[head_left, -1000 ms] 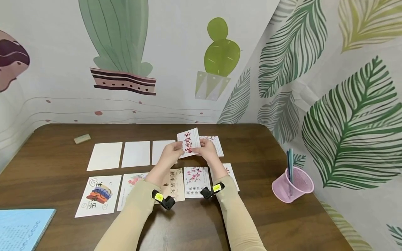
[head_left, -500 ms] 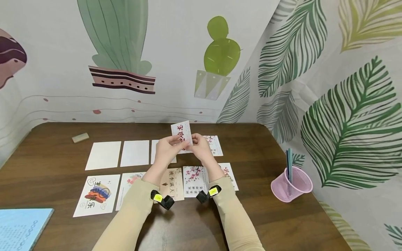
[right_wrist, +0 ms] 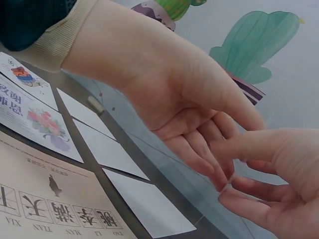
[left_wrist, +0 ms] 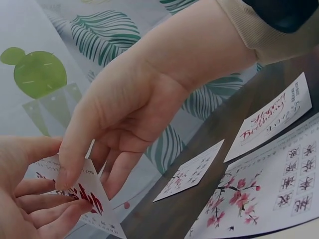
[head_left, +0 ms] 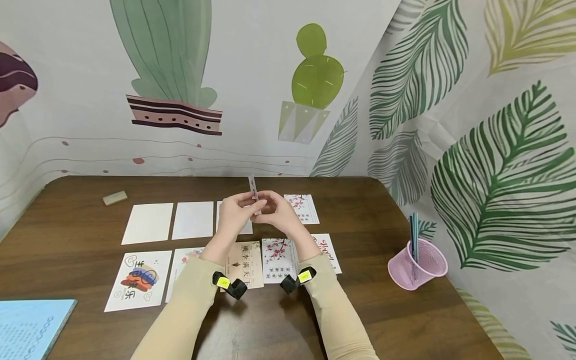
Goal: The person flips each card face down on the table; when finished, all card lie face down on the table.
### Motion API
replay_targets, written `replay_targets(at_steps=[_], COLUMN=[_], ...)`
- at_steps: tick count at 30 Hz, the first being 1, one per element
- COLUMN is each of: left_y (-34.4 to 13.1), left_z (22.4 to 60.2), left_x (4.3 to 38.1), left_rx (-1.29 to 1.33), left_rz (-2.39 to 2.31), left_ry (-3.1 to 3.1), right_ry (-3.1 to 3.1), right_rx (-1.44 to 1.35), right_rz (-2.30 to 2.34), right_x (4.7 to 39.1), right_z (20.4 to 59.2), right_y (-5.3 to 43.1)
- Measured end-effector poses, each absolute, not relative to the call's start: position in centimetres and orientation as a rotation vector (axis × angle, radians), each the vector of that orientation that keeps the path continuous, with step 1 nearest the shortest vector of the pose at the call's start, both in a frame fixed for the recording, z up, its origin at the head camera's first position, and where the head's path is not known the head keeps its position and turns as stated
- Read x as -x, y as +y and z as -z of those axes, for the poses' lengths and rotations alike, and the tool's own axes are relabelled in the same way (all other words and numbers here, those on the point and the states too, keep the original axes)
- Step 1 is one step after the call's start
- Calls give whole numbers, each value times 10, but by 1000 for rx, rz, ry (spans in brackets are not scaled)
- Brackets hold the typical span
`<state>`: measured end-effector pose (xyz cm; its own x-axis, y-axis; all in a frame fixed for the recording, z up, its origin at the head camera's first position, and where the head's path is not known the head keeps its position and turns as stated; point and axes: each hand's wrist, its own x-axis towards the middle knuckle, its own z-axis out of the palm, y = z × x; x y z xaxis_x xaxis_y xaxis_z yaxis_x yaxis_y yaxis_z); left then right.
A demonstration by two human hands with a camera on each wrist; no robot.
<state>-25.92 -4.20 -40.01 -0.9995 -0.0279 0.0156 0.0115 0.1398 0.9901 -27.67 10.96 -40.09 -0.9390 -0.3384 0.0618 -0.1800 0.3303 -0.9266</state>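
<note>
A white card (left_wrist: pixel 102 214) with red brush lettering is held up above the back row of cards. It appears almost edge-on in the head view. My left hand (head_left: pixel 235 214) pinches the card from the left, thumb and fingers on it. From the other side my right hand (head_left: pixel 280 215) has its thumb and fingertips at the card, beside the left fingers. Below them lie a beige card (head_left: pixel 245 267) with boxed characters, a blossom card (head_left: pixel 275 262) and a red-script card (head_left: pixel 325 247). Another blossom card (head_left: pixel 305 210) lies behind the right hand.
Two blank cards (head_left: pixel 192 221) and a third, partly hidden one (right_wrist: pixel 149 204) fill the back row. At front left lie a colourful card (head_left: pixel 137 282) and a flower card (right_wrist: pixel 50 124). A beige block (head_left: pixel 114 198), blue booklet (head_left: pixel 36 325) and pink pen holder (head_left: pixel 414 272) sit around them.
The lettered card has come up and left off the back row, turning from face-on to nearly edge-on. Both hands have moved with it, the right hand shifting leftward close to the left.
</note>
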Motion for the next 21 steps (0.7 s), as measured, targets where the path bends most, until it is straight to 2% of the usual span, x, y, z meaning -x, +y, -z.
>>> replay_targets(at_steps=[12, 21], left_y=[-46, -46], left_z=[398, 401], left_x=[261, 262], left_rx=[9, -123], left_rz=[2160, 2140], left_ry=[-2239, -2301], right_ry=[2288, 2310], right_rx=[569, 236], right_rz=[1689, 1917], right_x=[283, 291], right_z=[402, 411], right_y=[124, 135])
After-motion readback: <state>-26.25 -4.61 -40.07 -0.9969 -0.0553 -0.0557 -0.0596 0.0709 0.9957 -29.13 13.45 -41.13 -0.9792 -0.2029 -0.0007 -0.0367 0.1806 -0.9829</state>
